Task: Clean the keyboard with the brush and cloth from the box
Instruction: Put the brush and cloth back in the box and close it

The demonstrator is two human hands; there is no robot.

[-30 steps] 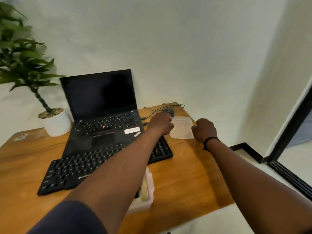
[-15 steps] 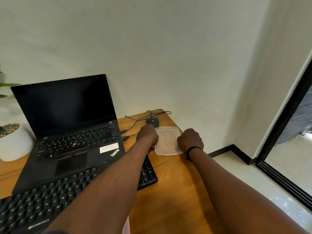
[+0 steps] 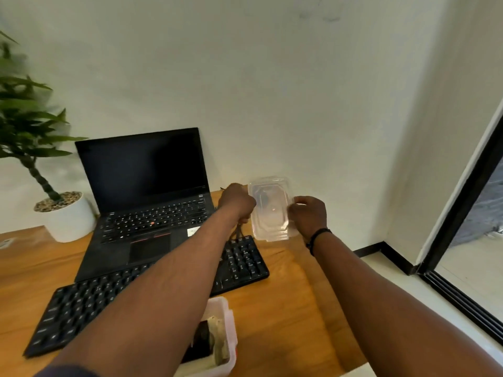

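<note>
one clear plastic lid (image 3: 270, 210), rectangular with clipped corners, is held tilted above the tabletop (image 3: 294, 303), pinched between the left hand (image 3: 237, 201) on its left edge and the right hand (image 3: 309, 214) on its right edge, both closed on it. one black keyboard (image 3: 242, 263) lies below and nearer than the left hand, partly covered by the left forearm. one open white box (image 3: 227, 336) sits nearer still, under that forearm, with a beige cloth (image 3: 219, 331) and something dark inside. left of the hands stand one open black laptop (image 3: 147, 183) and one potted plant (image 3: 40, 159).
</note>
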